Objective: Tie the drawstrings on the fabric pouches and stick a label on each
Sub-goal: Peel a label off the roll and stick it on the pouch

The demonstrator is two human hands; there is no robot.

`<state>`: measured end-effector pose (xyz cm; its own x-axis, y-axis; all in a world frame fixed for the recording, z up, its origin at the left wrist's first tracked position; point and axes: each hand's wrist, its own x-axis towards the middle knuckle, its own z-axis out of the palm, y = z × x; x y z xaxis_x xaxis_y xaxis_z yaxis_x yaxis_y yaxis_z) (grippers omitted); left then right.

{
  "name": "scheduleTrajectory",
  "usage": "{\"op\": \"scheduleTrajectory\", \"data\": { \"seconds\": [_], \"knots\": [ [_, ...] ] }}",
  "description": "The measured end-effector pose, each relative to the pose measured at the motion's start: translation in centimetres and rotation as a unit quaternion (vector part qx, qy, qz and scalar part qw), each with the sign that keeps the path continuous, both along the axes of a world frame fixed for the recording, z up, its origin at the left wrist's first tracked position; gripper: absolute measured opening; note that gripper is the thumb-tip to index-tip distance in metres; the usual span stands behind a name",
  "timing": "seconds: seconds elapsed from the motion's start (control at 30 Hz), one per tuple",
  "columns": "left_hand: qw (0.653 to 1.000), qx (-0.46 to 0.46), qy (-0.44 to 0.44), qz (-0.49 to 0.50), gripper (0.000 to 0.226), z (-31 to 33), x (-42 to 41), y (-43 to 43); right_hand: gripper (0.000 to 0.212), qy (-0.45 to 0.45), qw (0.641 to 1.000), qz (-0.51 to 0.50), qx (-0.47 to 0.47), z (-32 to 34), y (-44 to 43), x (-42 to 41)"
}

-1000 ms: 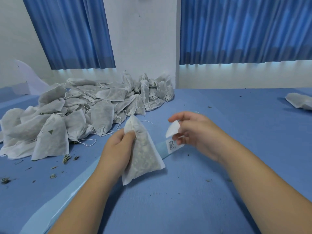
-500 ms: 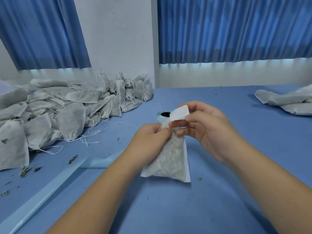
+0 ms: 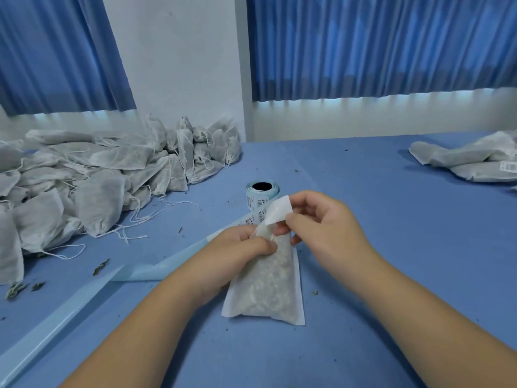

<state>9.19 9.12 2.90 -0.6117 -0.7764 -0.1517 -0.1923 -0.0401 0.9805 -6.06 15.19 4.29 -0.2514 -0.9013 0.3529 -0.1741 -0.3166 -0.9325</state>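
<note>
A: Head view, the only one we've got. Where's the pouch?

B: Dead centre, over the blue table [image 3: 377, 247]. The pouch [image 3: 268, 287] has its neck up between both hands and its sealed bottom pointing to about five o'clock. So the long axis runs roughly twelve to six, leaning a touch right.

A: And the hands?

B: The left hand [image 3: 240, 247] is wrapped round the neck, thumb across the front. The right hand [image 3: 321, 219] pinches a white label [image 3: 277, 212] by its lower edge. The label stands at one o'clock from the neck, touching it or just short of it (I can't tell which).

A: What does the sticking move hang on?

B: As I judge it, the label sits above the gathered top, while the pouch's flat face lies below the left thumb, toward six. The right hand is nearer that free face, so it would carry the label down along the axis while the left steadies.

A: Anything readable?

B: The held label shows only a blank side. The label roll [image 3: 261, 193] at twelve o'clock carries barcodes and print too small to read, and its pale backing strip [image 3: 140, 273] trails toward eight. A labelled pouch [image 3: 475, 173] at the far two o'clock edge has a barcode, also illegible. The heap of pouches [image 3: 98, 186] with loose strings lies at ten.
</note>
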Motion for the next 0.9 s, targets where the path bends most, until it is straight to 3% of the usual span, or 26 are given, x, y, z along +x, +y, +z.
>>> {"op": "scheduleTrajectory", "data": {
  "seconds": [0.2, 0.37, 0.7, 0.9],
  "knots": [
    [0.999, 0.034, 0.016, -0.027, 0.03, 0.2, 0.3, -0.2, 0.021, 0.17, 0.983, -0.047, -0.057, -0.4, 0.4, -0.3],
    [0.997, 0.061, 0.044, -0.034, 0.029, 0.3, 0.5, -0.3, 0.015, 0.367, 0.913, -0.084, -0.154, -0.5, 0.5, -0.1],
    [0.992, 0.101, 0.072, -0.035, 0.024, 0.5, 1.1, -0.3, 0.019, 0.487, 0.85, -0.067, -0.191, 0.3, 1.2, -0.8],
    [0.98, 0.15, 0.116, -0.063, 0.021, 0.8, 1.4, -0.3, 0.023, 0.542, 0.824, -0.042, -0.161, 0.8, 1.5, -1.0]
  ]
}}
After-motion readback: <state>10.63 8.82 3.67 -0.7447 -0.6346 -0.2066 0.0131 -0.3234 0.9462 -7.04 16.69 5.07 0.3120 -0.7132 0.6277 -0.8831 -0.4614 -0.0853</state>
